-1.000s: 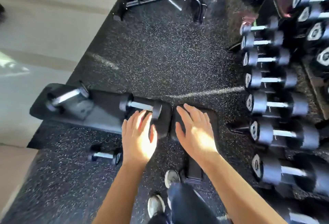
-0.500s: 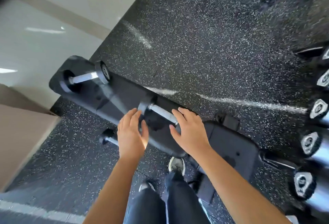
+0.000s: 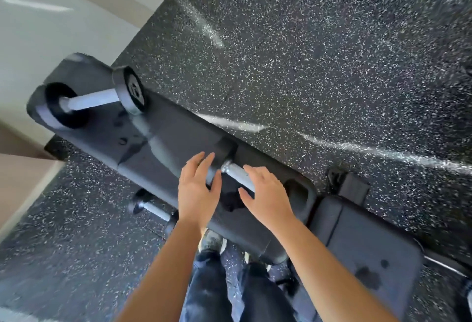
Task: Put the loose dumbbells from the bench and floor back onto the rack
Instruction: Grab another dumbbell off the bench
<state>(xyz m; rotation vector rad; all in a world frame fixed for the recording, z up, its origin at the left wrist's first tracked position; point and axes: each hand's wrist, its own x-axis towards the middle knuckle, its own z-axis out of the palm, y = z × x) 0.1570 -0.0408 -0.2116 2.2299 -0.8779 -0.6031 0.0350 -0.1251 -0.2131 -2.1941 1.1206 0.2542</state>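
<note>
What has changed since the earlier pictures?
The left hand and right hand closed in over the near dumbbell on the bench, fingers open, gripping nothing yet. The rack left the view. The far dumbbell and floor dumbbell stayed put.

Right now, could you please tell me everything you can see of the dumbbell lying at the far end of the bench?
The dumbbell has two round black heads, rubbery in look, joined by a pale, shiny metal handle. The flat outer face of one head bears a raised mark, too blurred to read. It lies on its side across the end of the black padded bench, both heads resting on the pad. Nothing else touches it.
</note>
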